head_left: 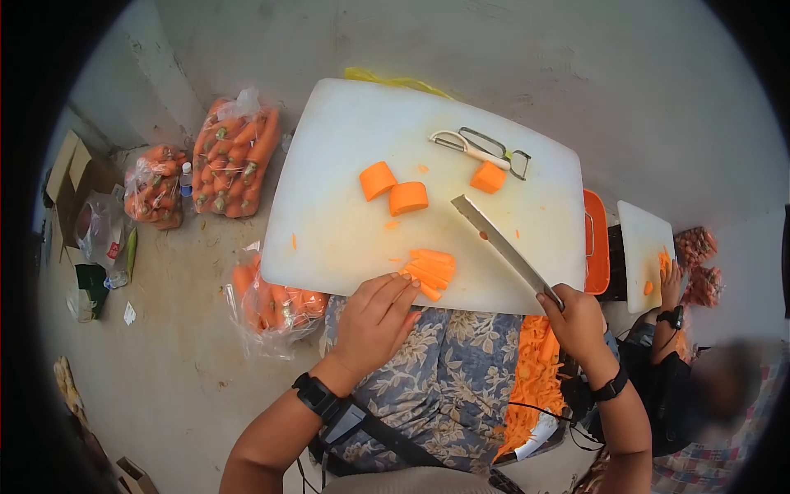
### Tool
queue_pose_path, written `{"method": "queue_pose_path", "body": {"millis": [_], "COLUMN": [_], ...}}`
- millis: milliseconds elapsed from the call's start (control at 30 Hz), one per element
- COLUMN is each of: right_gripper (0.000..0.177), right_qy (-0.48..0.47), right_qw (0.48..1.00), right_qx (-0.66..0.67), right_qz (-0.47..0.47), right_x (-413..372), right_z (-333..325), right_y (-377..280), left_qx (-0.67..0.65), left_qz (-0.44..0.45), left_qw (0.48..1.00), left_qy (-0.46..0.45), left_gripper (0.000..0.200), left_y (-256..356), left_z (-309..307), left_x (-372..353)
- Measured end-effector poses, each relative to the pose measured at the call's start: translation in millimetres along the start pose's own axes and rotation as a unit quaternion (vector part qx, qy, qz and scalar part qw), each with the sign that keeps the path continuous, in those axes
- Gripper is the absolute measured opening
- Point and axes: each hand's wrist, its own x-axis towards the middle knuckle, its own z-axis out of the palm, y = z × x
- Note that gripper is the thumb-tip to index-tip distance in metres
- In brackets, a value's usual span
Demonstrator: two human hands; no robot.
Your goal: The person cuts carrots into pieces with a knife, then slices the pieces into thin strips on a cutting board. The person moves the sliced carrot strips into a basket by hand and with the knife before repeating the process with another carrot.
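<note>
On the white cutting board, my left hand rests at the near edge, its fingertips touching a small stack of carrot slices. My right hand is closed around the handle of a knife, whose blade points up and left over the board, apart from the slices. Two thick carrot chunks lie near the middle of the board. Another carrot chunk sits farther right, beside the peelers.
Bags of carrots stand on the floor at the left, with another bag by the board's near-left corner. Shredded carrot lies below my right hand. An orange basin and a co-worker's board are at the right.
</note>
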Motion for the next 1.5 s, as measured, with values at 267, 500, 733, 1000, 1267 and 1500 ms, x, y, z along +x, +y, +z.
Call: {"method": "queue_pose_path", "body": {"millis": [267, 500, 733, 1000, 1267, 1500], "right_gripper": [0.013, 0.014, 0.017, 0.022, 0.016, 0.011], "right_qy": [-0.060, -0.049, -0.113, -0.102, -0.165, -0.185], "right_qw": [0.990, 0.984, 0.979, 0.978, 0.974, 0.970], "right_qx": [0.000, 0.017, -0.012, -0.006, -0.006, -0.008], "right_qz": [-0.125, -0.173, -0.172, -0.181, -0.158, -0.156], "right_x": [13.1, 32.7, 36.6, 39.4, 44.7, 51.9], "right_z": [-19.4, -11.5, -16.0, -19.3, -20.1, -24.4], "right_y": [-37.5, -46.8, -47.0, -41.2, -40.5, -45.7], "left_qx": [0.032, 0.054, 0.071, 0.050, 0.061, 0.052], "left_qz": [-0.005, 0.009, 0.004, -0.022, -0.034, -0.040], "left_qw": [0.999, 0.997, 0.996, 0.997, 0.996, 0.997], "left_qy": [-0.038, -0.052, -0.051, -0.060, -0.052, -0.051], "left_gripper": [0.050, 0.041, 0.035, 0.029, 0.029, 0.030], "left_y": [15.6, 12.5, 11.1, 14.1, 14.7, 11.0], "left_z": [20.2, 30.9, 31.5, 29.5, 25.9, 28.0], "left_x": [29.3, 28.0, 26.2, 28.7, 35.6, 36.6]}}
